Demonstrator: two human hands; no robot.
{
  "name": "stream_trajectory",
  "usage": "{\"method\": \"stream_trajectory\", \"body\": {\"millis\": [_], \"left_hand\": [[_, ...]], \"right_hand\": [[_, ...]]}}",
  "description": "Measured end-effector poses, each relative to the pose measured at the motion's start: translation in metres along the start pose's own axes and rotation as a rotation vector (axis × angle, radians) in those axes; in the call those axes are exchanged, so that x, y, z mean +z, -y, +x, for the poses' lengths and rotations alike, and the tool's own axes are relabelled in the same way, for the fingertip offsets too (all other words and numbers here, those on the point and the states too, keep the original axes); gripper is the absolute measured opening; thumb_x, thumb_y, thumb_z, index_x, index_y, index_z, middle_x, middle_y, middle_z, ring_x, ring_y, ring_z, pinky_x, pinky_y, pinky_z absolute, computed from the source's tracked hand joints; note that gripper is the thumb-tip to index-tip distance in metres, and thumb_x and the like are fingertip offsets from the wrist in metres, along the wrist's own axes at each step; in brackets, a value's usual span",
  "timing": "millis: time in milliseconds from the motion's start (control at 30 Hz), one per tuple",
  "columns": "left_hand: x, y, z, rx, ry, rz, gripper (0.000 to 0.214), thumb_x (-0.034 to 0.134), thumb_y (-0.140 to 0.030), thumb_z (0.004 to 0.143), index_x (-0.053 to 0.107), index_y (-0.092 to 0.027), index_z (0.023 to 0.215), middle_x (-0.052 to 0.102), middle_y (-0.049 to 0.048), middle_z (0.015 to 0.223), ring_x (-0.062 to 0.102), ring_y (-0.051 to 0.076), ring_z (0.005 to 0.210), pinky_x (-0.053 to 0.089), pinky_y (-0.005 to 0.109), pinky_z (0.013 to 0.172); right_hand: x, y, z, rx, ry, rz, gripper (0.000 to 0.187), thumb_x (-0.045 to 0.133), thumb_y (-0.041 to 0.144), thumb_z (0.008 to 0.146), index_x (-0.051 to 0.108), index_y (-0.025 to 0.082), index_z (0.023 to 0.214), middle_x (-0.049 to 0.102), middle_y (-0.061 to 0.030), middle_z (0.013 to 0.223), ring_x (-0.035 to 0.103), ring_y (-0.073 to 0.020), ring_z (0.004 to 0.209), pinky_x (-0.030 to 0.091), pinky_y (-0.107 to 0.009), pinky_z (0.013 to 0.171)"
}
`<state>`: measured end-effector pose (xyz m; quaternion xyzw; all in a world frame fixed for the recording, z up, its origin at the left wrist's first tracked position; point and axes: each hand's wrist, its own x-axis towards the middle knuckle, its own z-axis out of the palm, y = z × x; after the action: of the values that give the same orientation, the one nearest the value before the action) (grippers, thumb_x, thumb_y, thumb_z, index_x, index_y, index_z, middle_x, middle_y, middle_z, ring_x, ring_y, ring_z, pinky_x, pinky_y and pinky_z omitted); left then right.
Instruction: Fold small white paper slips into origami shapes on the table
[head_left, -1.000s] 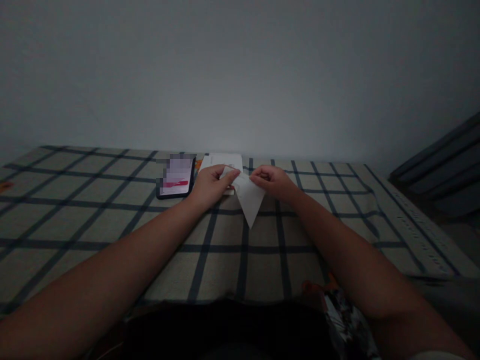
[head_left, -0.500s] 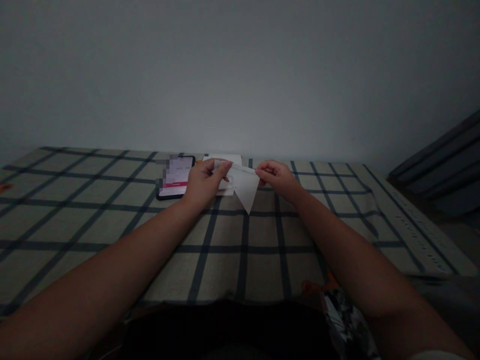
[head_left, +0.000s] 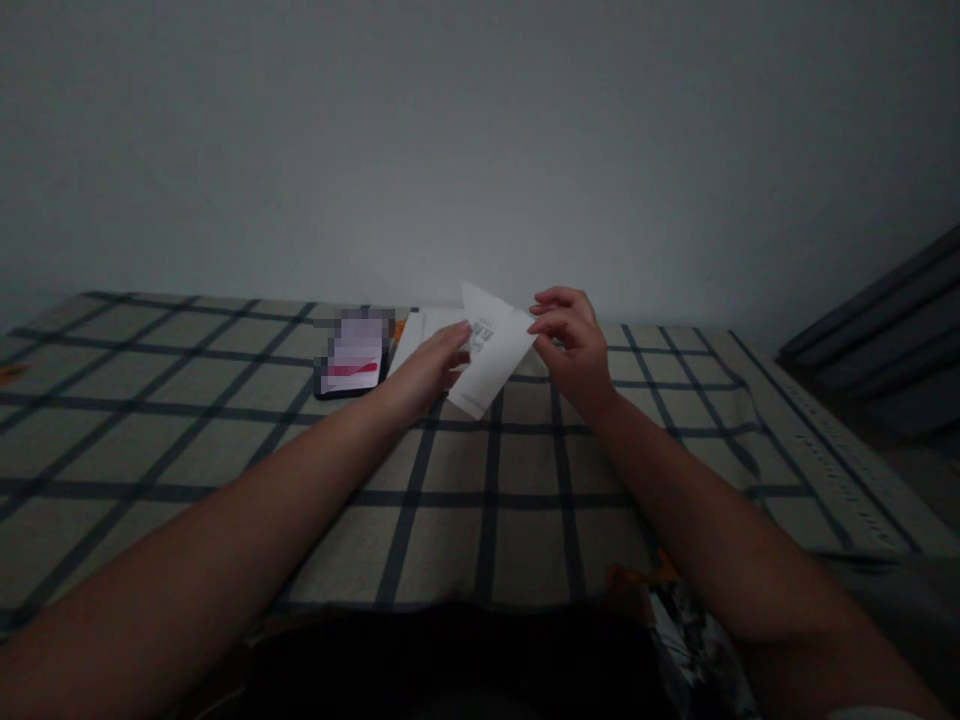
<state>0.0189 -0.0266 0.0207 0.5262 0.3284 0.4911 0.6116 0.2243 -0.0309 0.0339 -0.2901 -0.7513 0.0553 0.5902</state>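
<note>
A folded white paper (head_left: 504, 358) is held up over the table, tilted, with a pointed corner at its top left and some dark print on its face. My right hand (head_left: 574, 345) pinches its right corner between thumb and fingertips, the other fingers curled loosely. At the paper's left edge, my left hand (head_left: 435, 362) grips it, with part of its fingers hidden by the sheet. Behind the left hand lies a white pad or stack of paper (head_left: 409, 335) on the cloth, partly covered by that hand.
A phone (head_left: 354, 372) with a lit, partly blurred screen lies left of my left hand. A checked tablecloth (head_left: 517, 540) covers the table, which meets a plain wall (head_left: 480, 150). Something orange (head_left: 11, 374) shows at the far left. Dark folded fabric (head_left: 892, 330) stands at the right.
The paper has been turned, so a printed face and an upward corner now show instead of a downward point. My right hand has risen slightly; my left hand has shifted lower on the paper's edge.
</note>
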Motion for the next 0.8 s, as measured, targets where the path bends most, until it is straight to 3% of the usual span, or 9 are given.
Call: {"method": "stream_trajectory", "body": {"millis": [100,200,267,367,467,567,800], "left_hand": [[0.005,-0.002,-0.005,-0.085,0.044,-0.085,0.039,0.074,-0.049,0.074,0.071,-0.015,0.094,0.074,0.0088,0.095,0.066,0.020,0.081,0.050,0.030,0.071],[0.004,-0.007,-0.011,-0.169,0.047,-0.042,0.033,0.081,-0.040,0.069,0.073,-0.016,0.091,0.074,0.0055,0.084,0.063,0.016,0.066,0.046,0.027,0.062],[0.001,-0.007,-0.011,-0.146,-0.024,0.052,0.033,0.081,-0.041,0.068,0.074,-0.017,0.090,0.074,0.0055,0.084,0.061,0.015,0.064,0.043,0.026,0.059],[-0.006,-0.001,-0.006,-0.115,-0.077,0.117,0.037,0.080,-0.045,0.069,0.074,-0.018,0.093,0.074,0.0074,0.092,0.062,0.014,0.068,0.042,0.024,0.059],[-0.009,0.006,-0.002,-0.096,-0.100,0.106,0.040,0.081,-0.045,0.068,0.074,-0.018,0.096,0.074,0.0092,0.097,0.065,0.016,0.074,0.046,0.026,0.063],[-0.009,0.008,-0.001,-0.072,-0.136,0.104,0.040,0.082,-0.045,0.066,0.075,-0.017,0.094,0.075,0.0100,0.097,0.066,0.017,0.076,0.049,0.027,0.065],[-0.007,0.003,-0.004,-0.071,-0.085,0.187,0.035,0.083,-0.045,0.064,0.076,-0.016,0.082,0.076,0.0094,0.088,0.066,0.015,0.070,0.049,0.024,0.059]], "right_hand": [[0.002,0.001,-0.001,0.028,0.093,0.011,0.005,0.059,0.019,0.084,0.062,0.023,0.084,0.054,-0.0076,0.115,0.059,-0.0203,0.103,0.054,-0.038,0.082],[0.005,-0.001,-0.002,0.064,0.152,0.037,0.004,0.060,0.023,0.084,0.063,0.022,0.086,0.054,-0.0086,0.116,0.058,-0.0205,0.106,0.054,-0.032,0.074],[0.008,-0.004,-0.004,0.160,0.154,0.128,0.012,0.061,0.028,0.084,0.062,0.022,0.095,0.055,-0.0086,0.116,0.059,-0.0185,0.101,0.053,-0.027,0.067],[0.012,-0.009,-0.005,0.411,0.183,0.366,0.034,0.061,0.038,0.085,0.055,0.023,0.115,0.062,-0.0038,0.095,0.062,-0.0134,0.076,0.051,-0.024,0.058],[0.012,-0.008,-0.005,0.591,0.301,0.449,0.034,0.058,0.049,0.086,0.060,0.019,0.102,0.063,-0.0020,0.079,0.063,-0.0132,0.070,0.051,-0.025,0.058],[0.012,-0.005,-0.005,0.635,0.380,0.462,0.035,0.065,0.051,0.081,0.063,0.017,0.090,0.066,-0.0019,0.075,0.063,-0.0123,0.069,0.052,-0.025,0.061],[0.014,-0.010,-0.006,0.715,0.377,0.442,0.036,0.072,0.050,0.075,0.060,0.017,0.078,0.066,-0.0002,0.066,0.063,-0.0110,0.061,0.054,-0.026,0.062]]}}
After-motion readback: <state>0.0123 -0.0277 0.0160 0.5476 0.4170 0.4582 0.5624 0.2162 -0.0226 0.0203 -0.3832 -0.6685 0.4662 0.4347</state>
